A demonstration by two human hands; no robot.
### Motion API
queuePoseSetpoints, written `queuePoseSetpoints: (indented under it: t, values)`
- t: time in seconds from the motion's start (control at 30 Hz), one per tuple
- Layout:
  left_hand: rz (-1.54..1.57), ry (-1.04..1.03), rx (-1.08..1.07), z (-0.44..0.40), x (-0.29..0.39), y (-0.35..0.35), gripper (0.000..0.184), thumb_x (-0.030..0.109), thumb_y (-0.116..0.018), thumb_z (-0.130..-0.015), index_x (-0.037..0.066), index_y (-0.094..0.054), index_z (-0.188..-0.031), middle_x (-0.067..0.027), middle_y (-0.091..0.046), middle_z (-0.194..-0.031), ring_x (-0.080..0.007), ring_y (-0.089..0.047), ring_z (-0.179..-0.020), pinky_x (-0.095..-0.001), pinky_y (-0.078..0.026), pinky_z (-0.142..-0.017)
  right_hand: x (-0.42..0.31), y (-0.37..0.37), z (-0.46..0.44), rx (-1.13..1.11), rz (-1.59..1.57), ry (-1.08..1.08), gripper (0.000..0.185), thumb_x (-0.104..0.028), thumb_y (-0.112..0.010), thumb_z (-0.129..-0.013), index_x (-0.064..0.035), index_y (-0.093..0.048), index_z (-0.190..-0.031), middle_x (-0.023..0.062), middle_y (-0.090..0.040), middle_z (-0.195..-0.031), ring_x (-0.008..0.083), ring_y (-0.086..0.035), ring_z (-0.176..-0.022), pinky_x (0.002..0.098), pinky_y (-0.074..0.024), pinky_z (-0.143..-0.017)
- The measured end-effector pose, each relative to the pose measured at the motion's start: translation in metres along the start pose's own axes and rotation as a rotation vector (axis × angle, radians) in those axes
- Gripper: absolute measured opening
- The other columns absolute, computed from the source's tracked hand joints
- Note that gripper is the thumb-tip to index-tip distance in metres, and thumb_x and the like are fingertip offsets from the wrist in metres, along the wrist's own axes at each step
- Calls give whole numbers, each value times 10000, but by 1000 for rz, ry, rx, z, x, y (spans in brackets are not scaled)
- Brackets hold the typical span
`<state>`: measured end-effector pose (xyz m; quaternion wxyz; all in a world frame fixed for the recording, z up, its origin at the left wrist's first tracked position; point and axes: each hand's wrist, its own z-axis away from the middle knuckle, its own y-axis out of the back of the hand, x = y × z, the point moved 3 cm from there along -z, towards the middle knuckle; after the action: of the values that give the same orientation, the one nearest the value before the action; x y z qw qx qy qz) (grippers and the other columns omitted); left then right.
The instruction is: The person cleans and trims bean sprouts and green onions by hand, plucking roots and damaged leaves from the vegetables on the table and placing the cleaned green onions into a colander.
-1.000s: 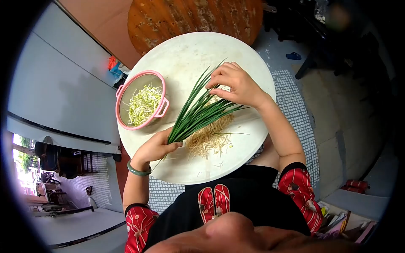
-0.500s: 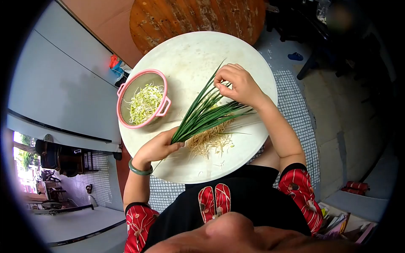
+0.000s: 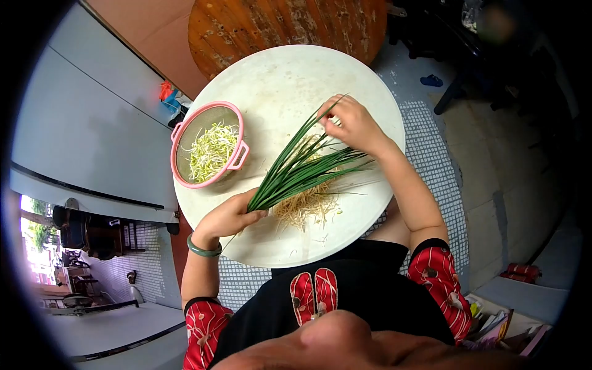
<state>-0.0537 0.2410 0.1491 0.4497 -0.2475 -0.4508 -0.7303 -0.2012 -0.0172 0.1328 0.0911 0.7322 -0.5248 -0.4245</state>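
Note:
My left hand (image 3: pixel 225 217) is closed around the lower ends of a bunch of long green garlic chives (image 3: pixel 299 172), whose leaves fan up and to the right over the table. At the upper tips, my right hand (image 3: pixel 353 126) has its fingers curled in by the thumb around a few leaf ends; its exact grip is partly hidden. Beneath the bunch lies a pile of thin, brownish root trimmings (image 3: pixel 303 213). Left of the chives, a pink-rimmed mesh colander (image 3: pixel 242 154) with two handles holds pale yellow-green bean sprouts (image 3: pixel 213 151).
All of this rests on a round white table (image 3: pixel 290 74). A worn round wooden tabletop (image 3: pixel 287 28) stands behind it. A blue slipper (image 3: pixel 431 81) lies on the floor to the right, and a box of papers (image 3: pixel 505 330) is at the lower right.
My right hand has shifted slightly down and right, its finger and thumb a little further apart. The longest leaves now lean further right beside it. My left hand keeps its hold on the bunch.

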Motion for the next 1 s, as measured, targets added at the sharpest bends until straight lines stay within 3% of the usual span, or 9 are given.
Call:
queuePoseSetpoints:
  t: [0.13,0.27,0.33,0.5,0.6,0.67,0.77,0.9,1.0]
  values:
    - [150,-88,-8,8,-12,5,449,68,-599,-867,3,-485,-1297,-22,-618,-933,-102,-526,-796,-257,-460,-735,29,14,6,49,-194,-354,205,-218,-629,-882,-17,-661,-903,86,-645,-858,209,-602,-812,311,-486,-749]
    - [141,-97,-56,13,-25,12,450,59,-614,-858,16,-498,-1290,-19,-622,-923,-75,-522,-778,-238,-464,-707,62,-1,26,-197,-383,-526,209,-211,-623,-901,-19,-651,-979,57,-660,-924,144,-591,-847,289,-481,-789]
    - [137,-76,-97,14,-28,14,446,53,-620,-855,12,-502,-1283,-19,-625,-929,-78,-528,-794,-244,-468,-725,51,-8,30,-265,-521,-479,202,-183,-632,-895,-23,-641,-1017,58,-659,-976,139,-584,-904,272,-464,-839]
    - [153,-95,-96,16,-29,14,426,63,-629,-864,4,-507,-1267,-14,-625,-927,-82,-531,-808,-248,-467,-749,35,-7,27,-170,-549,-263,207,-215,-631,-899,-27,-673,-973,63,-662,-1003,158,-596,-948,289,-460,-861]
    - [172,-76,-83,18,-30,15,420,63,-631,-862,0,-508,-1258,-12,-619,-936,-79,-527,-814,-243,-463,-757,25,-10,27,-277,-464,-162,217,-235,-627,-902,-34,-699,-939,74,-669,-985,180,-608,-931,304,-466,-861]
    - [179,-42,-82,21,-34,18,415,61,-632,-860,-7,-507,-1250,-14,-615,-947,-81,-528,-831,-242,-461,-771,19,-8,28,-352,-456,-207,214,-228,-622,-903,-37,-710,-946,95,-676,-946,199,-623,-902,313,-481,-844]
    - [286,-81,-33,22,-30,17,173,30,-631,-853,-9,-582,-1015,0,-577,-867,-83,-496,-731,-229,-432,-646,19,-11,32,-369,-374,-119,187,-194,-609,-901,-45,-702,-966,102,-673,-924,216,-627,-879,318,-495,-804]
    - [290,-76,-26,22,-37,17,163,33,-627,-859,-10,-578,-1009,0,-569,-857,-84,-491,-720,-230,-427,-637,26,-16,36,-365,-203,-34,161,-183,-616,-882,-51,-674,-951,88,-654,-866,243,-614,-831,311,-496,-746]
    - [271,-74,-30,21,-40,16,149,38,-619,-866,-10,-572,-1000,-5,-563,-852,-91,-495,-731,-240,-432,-652,28,-18,37,-322,-181,-145,157,-178,-614,-879,-51,-666,-955,90,-642,-850,233,-607,-812,306,-490,-739]
